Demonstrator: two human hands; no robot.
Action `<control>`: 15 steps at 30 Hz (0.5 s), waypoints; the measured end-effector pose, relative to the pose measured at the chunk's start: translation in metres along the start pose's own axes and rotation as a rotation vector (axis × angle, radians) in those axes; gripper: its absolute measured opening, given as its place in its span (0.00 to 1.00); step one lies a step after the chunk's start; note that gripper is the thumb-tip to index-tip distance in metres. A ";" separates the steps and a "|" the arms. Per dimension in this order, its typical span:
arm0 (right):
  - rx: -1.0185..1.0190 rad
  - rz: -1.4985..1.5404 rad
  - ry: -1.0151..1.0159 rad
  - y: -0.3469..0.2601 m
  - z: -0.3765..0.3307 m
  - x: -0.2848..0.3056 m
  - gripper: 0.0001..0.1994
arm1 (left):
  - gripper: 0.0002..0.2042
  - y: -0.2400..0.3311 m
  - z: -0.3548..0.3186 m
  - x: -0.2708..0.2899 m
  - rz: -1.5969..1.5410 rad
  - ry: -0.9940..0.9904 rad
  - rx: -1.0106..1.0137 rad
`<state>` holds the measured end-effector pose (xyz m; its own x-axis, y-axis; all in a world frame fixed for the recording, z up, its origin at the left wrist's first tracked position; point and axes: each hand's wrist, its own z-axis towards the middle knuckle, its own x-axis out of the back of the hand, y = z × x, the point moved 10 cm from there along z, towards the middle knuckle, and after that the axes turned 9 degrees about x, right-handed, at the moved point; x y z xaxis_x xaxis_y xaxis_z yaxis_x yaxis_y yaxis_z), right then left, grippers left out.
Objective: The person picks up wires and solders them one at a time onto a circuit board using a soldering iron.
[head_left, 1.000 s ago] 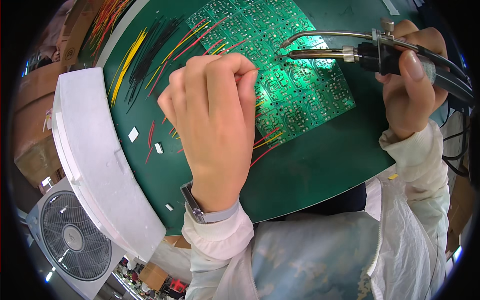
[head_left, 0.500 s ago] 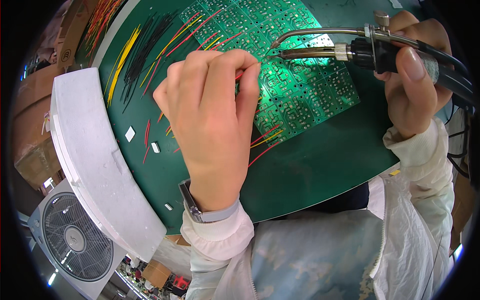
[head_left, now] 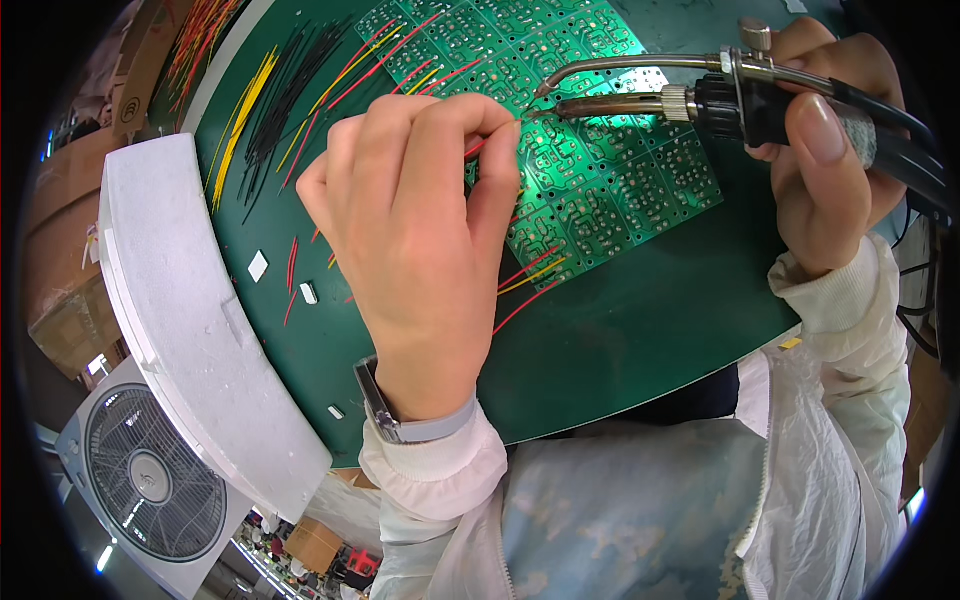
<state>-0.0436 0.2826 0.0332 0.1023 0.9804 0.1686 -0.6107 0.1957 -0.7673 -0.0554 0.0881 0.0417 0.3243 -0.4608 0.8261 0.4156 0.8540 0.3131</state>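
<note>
A green circuit board panel [head_left: 600, 205] lies on the table, divided into small repeated sections. My right hand [head_left: 830, 150] grips a soldering iron [head_left: 715, 103] that has a thin metal feed tube [head_left: 640, 62] clamped along it. The iron's tip and the tube's end meet close together over the board. Beside that tip, my left hand [head_left: 420, 200] pinches a thin red wire [head_left: 476, 149] between thumb and forefinger; the wire's end is too small to make out. Several red and yellow wires [head_left: 530, 272] stick out from the board, partly hidden by my left hand.
On the green table [head_left: 620, 330], yellow wires [head_left: 240, 125] and black wires [head_left: 290, 100] lie in bundles at the left. Small white pieces [head_left: 258, 266] are scattered nearby. A white foam block [head_left: 200, 310] borders the left edge, with a fan [head_left: 150, 475] beyond it.
My left hand and the iron's tip have shifted very slightly left. The pinch and the grip on the iron look the same.
</note>
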 end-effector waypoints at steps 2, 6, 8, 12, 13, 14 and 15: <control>0.005 -0.013 0.005 0.000 0.000 0.000 0.17 | 0.04 0.000 0.000 0.000 0.011 -0.006 0.003; 0.000 -0.008 0.010 0.001 -0.001 0.002 0.17 | 0.04 0.000 0.001 0.000 0.006 -0.007 0.002; 0.019 -0.006 -0.025 -0.001 0.000 0.001 0.17 | 0.04 0.001 0.001 0.000 0.012 -0.007 0.005; 0.015 -0.018 -0.016 0.000 0.000 0.000 0.17 | 0.04 0.001 0.000 0.000 0.019 -0.004 -0.003; 0.006 -0.015 -0.014 0.000 0.000 -0.001 0.17 | 0.04 0.000 0.000 0.000 0.021 -0.004 -0.005; -0.003 -0.012 -0.012 0.000 0.000 -0.001 0.17 | 0.04 0.001 0.000 0.000 0.022 -0.004 -0.007; -0.003 -0.012 -0.012 -0.001 0.000 0.000 0.17 | 0.04 0.001 0.000 0.000 0.022 -0.004 -0.007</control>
<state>-0.0434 0.2823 0.0338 0.1005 0.9776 0.1851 -0.6072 0.2076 -0.7670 -0.0553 0.0891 0.0421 0.3301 -0.4408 0.8347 0.4145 0.8622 0.2914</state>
